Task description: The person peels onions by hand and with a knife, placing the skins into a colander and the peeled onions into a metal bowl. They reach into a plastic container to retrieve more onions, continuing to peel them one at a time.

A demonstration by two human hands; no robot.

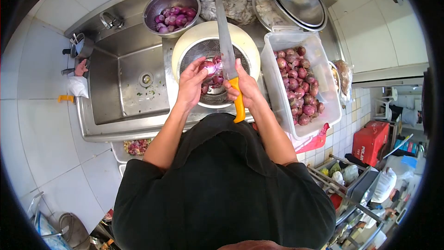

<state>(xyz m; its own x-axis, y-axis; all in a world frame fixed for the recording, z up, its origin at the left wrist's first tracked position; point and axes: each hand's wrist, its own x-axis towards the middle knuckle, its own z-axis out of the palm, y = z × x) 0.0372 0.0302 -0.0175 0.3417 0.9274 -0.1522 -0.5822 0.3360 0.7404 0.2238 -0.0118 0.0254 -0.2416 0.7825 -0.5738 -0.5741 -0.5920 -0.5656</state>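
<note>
Between the fingers of my left hand (189, 81) is a red onion (208, 67), its purple-white surface partly showing. My right hand (245, 85) grips a large knife (225, 37) near where the yellow handle meets the blade, and the blade points away from me. Both hands are over a metal strainer (194, 53) set in a cream-coloured round basin (180, 37). Loose purple skins or onion pieces (216, 81) lie in the strainer, partly hidden by my hands. To the right, a clear plastic bin (273, 74) holds several unpeeled red onions (298, 83).
A metal bowl (150, 7) of peeled onions stands behind the strainer. The steel sink (125, 78) is on the left, with green scraps by its drain. Bagged pale food (238, 7) and stacked steel bowls (298, 0) line the back. A tub of peelings (136, 146) sits below left.
</note>
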